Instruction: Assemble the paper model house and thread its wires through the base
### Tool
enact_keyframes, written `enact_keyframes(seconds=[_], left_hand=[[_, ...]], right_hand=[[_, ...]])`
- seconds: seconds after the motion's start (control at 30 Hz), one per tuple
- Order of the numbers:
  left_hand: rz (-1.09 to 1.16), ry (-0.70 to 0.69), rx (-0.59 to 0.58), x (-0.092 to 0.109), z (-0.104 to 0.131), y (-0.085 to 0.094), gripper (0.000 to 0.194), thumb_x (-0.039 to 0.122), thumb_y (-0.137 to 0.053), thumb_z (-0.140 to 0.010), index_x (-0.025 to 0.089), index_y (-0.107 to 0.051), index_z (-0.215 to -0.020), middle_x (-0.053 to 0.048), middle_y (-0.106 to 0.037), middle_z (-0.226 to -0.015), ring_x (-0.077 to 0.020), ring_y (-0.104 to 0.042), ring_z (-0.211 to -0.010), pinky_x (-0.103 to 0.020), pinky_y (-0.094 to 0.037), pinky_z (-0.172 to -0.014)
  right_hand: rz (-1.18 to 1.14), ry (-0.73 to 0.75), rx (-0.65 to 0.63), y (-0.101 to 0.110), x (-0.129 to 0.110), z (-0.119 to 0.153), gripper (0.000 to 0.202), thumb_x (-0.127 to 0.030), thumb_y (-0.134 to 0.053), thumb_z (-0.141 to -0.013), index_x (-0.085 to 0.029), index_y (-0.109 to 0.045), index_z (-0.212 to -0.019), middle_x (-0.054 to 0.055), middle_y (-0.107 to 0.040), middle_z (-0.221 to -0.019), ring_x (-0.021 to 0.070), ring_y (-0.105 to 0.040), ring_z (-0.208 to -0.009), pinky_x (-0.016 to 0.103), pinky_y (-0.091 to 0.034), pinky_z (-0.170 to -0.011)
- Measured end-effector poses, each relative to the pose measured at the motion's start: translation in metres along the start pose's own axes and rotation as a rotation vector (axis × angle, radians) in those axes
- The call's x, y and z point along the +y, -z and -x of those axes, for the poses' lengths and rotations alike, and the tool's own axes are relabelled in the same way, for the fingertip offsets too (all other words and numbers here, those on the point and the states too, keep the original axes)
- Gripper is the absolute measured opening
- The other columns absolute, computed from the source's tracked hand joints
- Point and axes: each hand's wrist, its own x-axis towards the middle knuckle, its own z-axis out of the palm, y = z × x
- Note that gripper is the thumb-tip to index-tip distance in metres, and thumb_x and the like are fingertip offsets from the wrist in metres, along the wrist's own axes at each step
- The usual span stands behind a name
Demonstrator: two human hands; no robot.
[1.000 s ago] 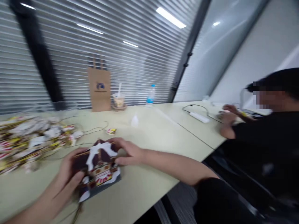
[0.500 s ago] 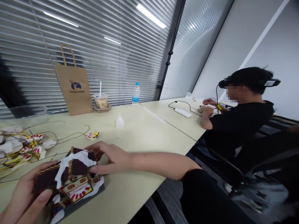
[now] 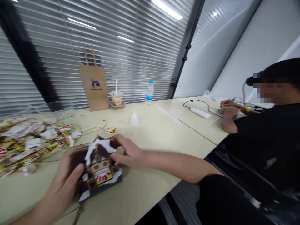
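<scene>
A miniature house (image 3: 102, 168) with a dark brown roof, white snow-like patches and a red-and-white striped awning stands at the near edge of the table. My left hand (image 3: 64, 175) wraps its left side, thumb on the front. On the right side, my right hand (image 3: 127, 151) grips the house by its roof end, thumb in front and fingers behind. Both palms hide parts of its sides. Beyond it lies a small yellow, red and white piece (image 3: 110, 130) with a thin wire. A small white squeeze bottle (image 3: 134, 119) stands farther back.
On the left spreads a pile of wired pieces (image 3: 35, 143) before a clear plastic tub (image 3: 55, 107). A paper bag (image 3: 95, 90), a drink cup (image 3: 117, 98) and a water bottle (image 3: 149, 93) line the back. A white power strip (image 3: 200, 112) lies near a co-worker (image 3: 269, 131) on the right.
The view has turned left, so everything sits farther right and more of the wired pile shows. Both my hands keep their hold on the miniature house.
</scene>
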Motion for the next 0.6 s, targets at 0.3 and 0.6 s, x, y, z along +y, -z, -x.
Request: enact_keyframes(seconds=[0.3, 0.6], left_hand=[[0.557, 0.294, 0.078, 0.037, -0.009, -0.031, 0.049, 0.058, -0.063, -0.081, 0.023, -0.054, -0.113, -0.005, -0.066, -0.110, -0.0274, -0.061, -0.107, -0.042, -0.052, -0.092], [0.690, 0.366, 0.145, 0.044, -0.007, -0.025, 0.046, 0.053, -0.074, -0.073, 0.020, -0.060, -0.102, -0.004, -0.070, -0.100, -0.0238, -0.065, -0.098, -0.036, -0.051, -0.089]], right_hand=[[-0.202, -0.118, 0.214, -0.010, 0.006, -0.002, 0.048, -0.065, -0.050, -0.087, -0.022, -0.035, -0.074, -0.005, -0.035, -0.064, 0.0116, -0.034, -0.058, 0.024, -0.030, -0.051], [-0.527, -0.251, 0.102, -0.012, 0.008, 0.002, 0.047, -0.066, -0.045, -0.090, -0.021, -0.053, -0.100, 0.005, -0.062, -0.092, 0.0197, -0.059, -0.083, 0.033, -0.049, -0.074]])
